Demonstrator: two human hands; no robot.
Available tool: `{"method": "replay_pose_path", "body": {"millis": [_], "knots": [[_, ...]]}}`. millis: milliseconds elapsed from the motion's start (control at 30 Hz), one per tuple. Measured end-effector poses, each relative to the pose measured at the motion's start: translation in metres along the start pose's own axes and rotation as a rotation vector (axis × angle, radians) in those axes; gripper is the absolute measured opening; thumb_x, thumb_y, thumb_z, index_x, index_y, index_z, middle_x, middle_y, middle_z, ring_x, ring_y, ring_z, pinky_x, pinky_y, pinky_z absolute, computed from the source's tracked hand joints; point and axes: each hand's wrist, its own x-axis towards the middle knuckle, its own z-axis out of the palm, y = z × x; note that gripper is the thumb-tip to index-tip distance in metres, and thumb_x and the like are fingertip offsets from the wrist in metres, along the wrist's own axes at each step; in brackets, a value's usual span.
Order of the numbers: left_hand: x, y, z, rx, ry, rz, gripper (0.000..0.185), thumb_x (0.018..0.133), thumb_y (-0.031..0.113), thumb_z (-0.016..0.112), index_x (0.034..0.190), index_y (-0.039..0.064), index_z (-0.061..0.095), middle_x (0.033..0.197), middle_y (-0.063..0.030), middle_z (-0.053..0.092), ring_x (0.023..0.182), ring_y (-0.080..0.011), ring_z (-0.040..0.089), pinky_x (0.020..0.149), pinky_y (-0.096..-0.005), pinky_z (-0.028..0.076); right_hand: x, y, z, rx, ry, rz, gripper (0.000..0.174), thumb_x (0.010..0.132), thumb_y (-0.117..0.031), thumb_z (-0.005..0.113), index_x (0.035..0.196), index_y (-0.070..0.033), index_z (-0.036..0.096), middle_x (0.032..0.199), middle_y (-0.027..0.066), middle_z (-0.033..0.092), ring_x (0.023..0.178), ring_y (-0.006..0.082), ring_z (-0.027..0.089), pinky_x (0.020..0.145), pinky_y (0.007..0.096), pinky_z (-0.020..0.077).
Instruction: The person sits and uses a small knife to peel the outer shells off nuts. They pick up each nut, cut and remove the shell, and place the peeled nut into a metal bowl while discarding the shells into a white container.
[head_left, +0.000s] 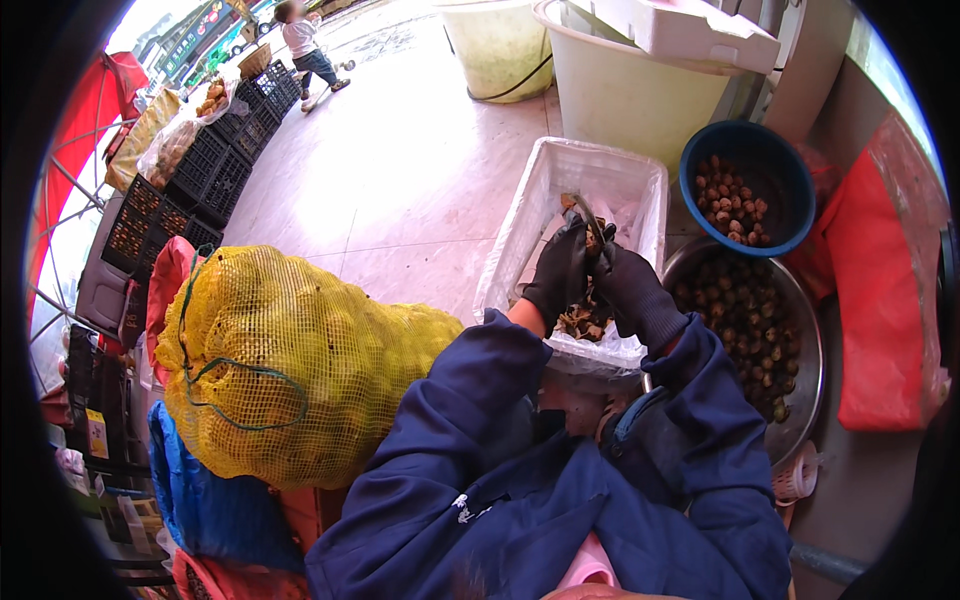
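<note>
My left hand (559, 266), in a black knit glove, and my right hand (630, 285), gloved alike, meet over a white plastic crate (506, 251) lined with clear plastic. Between them they grip a small brown husk-like piece (595, 238), mostly hidden by the fingers. A slender, curved greyish thing (588, 212) sticks up from the grip; whether it is a blade or a stem I cannot tell. Below the hands, brown shell or husk scraps (585, 322) lie in the crate.
A blue basin (795, 180) of walnuts (731, 202) overlaps a steel basin (814, 375) of darker round nuts (757, 330) at my right. At left bulges a yellow mesh sack (292, 360). Large pale buckets (630, 97) stand ahead. Black crates (214, 169) line the far left; a person (304, 45) is beyond.
</note>
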Motion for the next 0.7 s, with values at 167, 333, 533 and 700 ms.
{"method": "replay_pose_path", "body": {"millis": [167, 333, 533, 700], "knots": [[0.004, 0.008, 0.000, -0.063, 0.061, 0.043, 0.041, 0.075, 0.007, 0.058, 0.116, 0.003, 0.058, 0.102, -0.0166, 0.060, 0.098, -0.0358, 0.055, 0.085, -0.0400, 0.044, 0.000, 0.003, -0.006, 0.316, -0.060, 0.037, 0.030, 0.094, -0.031, 0.045, 0.097, -0.003, 0.056, 0.076, 0.0118, 0.062, 0.065, 0.0210, 0.063, 0.061, 0.0335, 0.0503], [0.020, 0.022, -0.033, -0.008, 0.067, 0.260, 0.031, 0.074, 0.002, 0.057, 0.104, 0.003, 0.061, 0.094, -0.0143, 0.063, 0.093, -0.0338, 0.058, 0.080, -0.0395, 0.044, -0.004, 0.002, -0.001, 0.655, 0.049, -0.025, 0.022, 0.094, -0.023, 0.048, 0.095, -0.001, 0.055, 0.072, 0.0071, 0.059, 0.061, 0.0132, 0.059, 0.057, 0.0273, 0.0490], [0.018, 0.019, -0.041, 0.093, 0.087, 0.255, 0.023, 0.071, 0.004, 0.058, 0.094, 0.005, 0.063, 0.095, -0.0132, 0.063, 0.085, -0.0322, 0.056, 0.074, -0.0388, 0.044, -0.004, -0.014, -0.003, 0.224, 0.361, -0.349, 0.028, 0.086, -0.025, 0.062, 0.103, -0.004, 0.056, 0.081, 0.0113, 0.065, 0.070, 0.0225, 0.065, 0.064, 0.0326, 0.0512], [0.004, 0.009, -0.019, -0.112, -0.024, 0.092, 0.028, 0.068, 0.002, 0.061, 0.096, 0.005, 0.062, 0.102, -0.0134, 0.061, 0.099, -0.0313, 0.053, 0.084, -0.0356, 0.045, 0.003, -0.005, 0.001, -0.192, 0.372, -0.411, 0.034, 0.077, -0.030, 0.068, 0.101, -0.008, 0.057, 0.082, 0.0139, 0.064, 0.078, 0.0326, 0.063, 0.068, 0.0402, 0.0499]]}}
